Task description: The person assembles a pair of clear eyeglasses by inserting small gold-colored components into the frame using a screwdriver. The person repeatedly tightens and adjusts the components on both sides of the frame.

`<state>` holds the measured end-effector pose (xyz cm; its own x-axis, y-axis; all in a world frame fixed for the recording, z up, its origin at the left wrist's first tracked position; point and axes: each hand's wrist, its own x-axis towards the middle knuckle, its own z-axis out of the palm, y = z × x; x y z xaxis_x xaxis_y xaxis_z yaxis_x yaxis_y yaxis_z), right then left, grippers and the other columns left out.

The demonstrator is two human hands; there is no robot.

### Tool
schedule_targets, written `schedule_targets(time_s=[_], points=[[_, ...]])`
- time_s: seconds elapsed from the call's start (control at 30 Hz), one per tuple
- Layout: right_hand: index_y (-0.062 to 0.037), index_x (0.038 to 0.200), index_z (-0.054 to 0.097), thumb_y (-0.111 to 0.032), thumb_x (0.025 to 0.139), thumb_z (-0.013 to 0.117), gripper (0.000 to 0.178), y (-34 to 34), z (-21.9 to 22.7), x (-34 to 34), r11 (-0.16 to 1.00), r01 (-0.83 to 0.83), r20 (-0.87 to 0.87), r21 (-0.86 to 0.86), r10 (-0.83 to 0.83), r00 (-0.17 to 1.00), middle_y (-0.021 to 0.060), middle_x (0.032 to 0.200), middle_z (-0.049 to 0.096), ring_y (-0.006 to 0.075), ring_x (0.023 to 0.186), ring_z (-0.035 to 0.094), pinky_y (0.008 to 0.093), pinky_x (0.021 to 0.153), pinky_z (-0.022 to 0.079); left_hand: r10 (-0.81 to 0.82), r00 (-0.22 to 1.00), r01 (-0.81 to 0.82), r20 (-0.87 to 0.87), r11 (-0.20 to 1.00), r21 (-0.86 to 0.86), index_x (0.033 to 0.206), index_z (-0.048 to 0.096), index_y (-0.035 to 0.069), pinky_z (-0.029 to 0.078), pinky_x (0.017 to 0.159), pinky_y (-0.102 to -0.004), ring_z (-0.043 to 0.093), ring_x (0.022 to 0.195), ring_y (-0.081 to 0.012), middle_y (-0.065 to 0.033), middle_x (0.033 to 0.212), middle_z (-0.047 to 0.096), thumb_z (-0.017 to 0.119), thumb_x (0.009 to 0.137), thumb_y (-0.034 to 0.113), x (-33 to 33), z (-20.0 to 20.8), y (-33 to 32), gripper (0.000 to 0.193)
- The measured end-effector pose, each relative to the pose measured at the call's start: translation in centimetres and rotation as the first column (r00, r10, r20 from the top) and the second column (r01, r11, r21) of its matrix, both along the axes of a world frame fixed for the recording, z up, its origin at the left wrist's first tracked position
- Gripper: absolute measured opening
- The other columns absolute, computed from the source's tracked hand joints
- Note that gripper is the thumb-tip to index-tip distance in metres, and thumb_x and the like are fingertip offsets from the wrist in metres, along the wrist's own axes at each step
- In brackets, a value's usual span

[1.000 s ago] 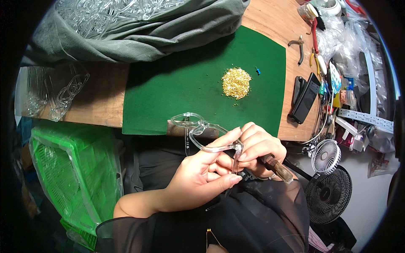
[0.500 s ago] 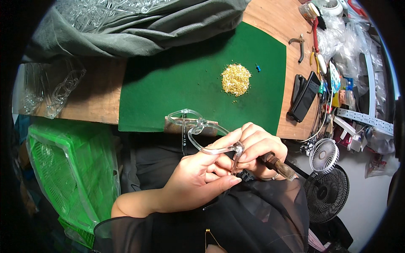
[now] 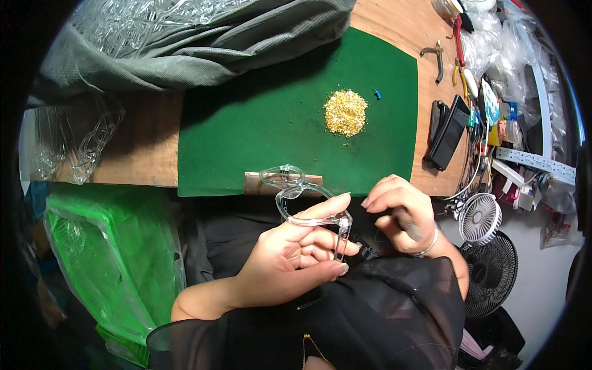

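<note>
My left hand [image 3: 280,262] is closed on a clear plastic eyeglass frame [image 3: 302,221], pinching it at one corner beside a folded temple. The rims stick out past my fingers, above a small brown block [image 3: 254,182] at the mat's front edge. To the right and apart from the frame, my right hand [image 3: 404,209] is curled round a brown-handled tool [image 3: 407,223], blurred, its tip not visible. Beyond both hands, a heap of tiny gold-coloured pieces [image 3: 345,113] lies on the green mat [image 3: 259,135]. Near the heap is a small blue piece [image 3: 377,94].
A grey cloth [image 3: 203,68] holding many clear frames covers the far left. More clear frames [image 3: 92,145] lie at the table's left edge. Green crates [image 3: 111,259] stand below it. At right are a black phone-like device [image 3: 449,132], pliers [image 3: 438,61], cables and small fans [image 3: 480,219].
My right hand has drawn away to the right from the frame, taking the brown-handled tool with it. My left hand keeps hold of the frame, nearly in place.
</note>
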<state>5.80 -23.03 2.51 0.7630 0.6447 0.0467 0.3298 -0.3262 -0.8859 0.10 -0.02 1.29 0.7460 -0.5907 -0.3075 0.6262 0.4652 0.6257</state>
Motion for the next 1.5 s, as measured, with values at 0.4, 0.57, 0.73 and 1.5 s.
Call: schedule_targets(time_s=[0.4,0.57,0.73,1.5], points=[[0.0002,0.097,0.055,-0.022,0.082,0.061,0.027,1.2,1.4,0.6,0.879,-0.418,-0.432,-0.228,0.293,0.853,0.0165,0.088,0.059,0.0341,0.083,0.059,0.0392,0.074,0.047,0.028,0.995,-0.026,0.099,0.999,-0.028,0.143,0.021,0.003,0.043,0.068,-0.0129,0.052,0.081,-0.0001,-0.0083,0.107,0.061,0.059,0.082,-0.01,-0.9,-0.7,-0.5,0.073],[0.0014,0.095,0.055,-0.027,0.086,0.058,0.03,2.0,2.2,0.6,0.88,-0.432,-0.58,-0.198,0.25,0.775,0.0187,0.088,0.059,0.0358,0.082,0.059,0.0402,0.072,0.048,0.019,0.991,-0.016,0.132,1.0,-0.021,0.142,0.019,0.0,0.048,0.075,-0.0206,0.057,0.092,-0.0117,-0.0153,0.112,0.058,0.057,0.08,-0.014,-0.7,-0.6,-0.4,0.074],[0.001,0.09,0.056,-0.028,0.086,0.059,0.029,2.2,2.9,0.6,0.872,-0.414,-0.579,-0.262,0.201,0.79,0.0203,0.082,0.059,0.0363,0.078,0.06,0.0407,0.069,0.049,0.062,0.984,-0.056,0.17,0.998,-0.036,0.142,0.016,-0.001,0.052,0.078,-0.0243,0.06,0.098,-0.0174,-0.0188,0.114,0.056,0.056,0.08,-0.016,-0.7,-0.8,-0.7,0.075],[-0.0047,0.087,0.053,-0.012,0.069,0.069,0.025,0.9,1.4,0.3,0.9,-0.236,0.012,-0.366,0.258,0.966,0.0102,0.08,0.052,0.0291,0.077,0.053,0.0369,0.07,0.044,0.035,0.945,-0.084,0.327,0.987,0.14,0.141,0.022,-0.002,0.047,0.072,-0.0163,0.056,0.083,-0.0043,-0.0152,0.11,0.059,0.059,0.078,-0.015,-0.9,-0.1,-0.8,0.074]])
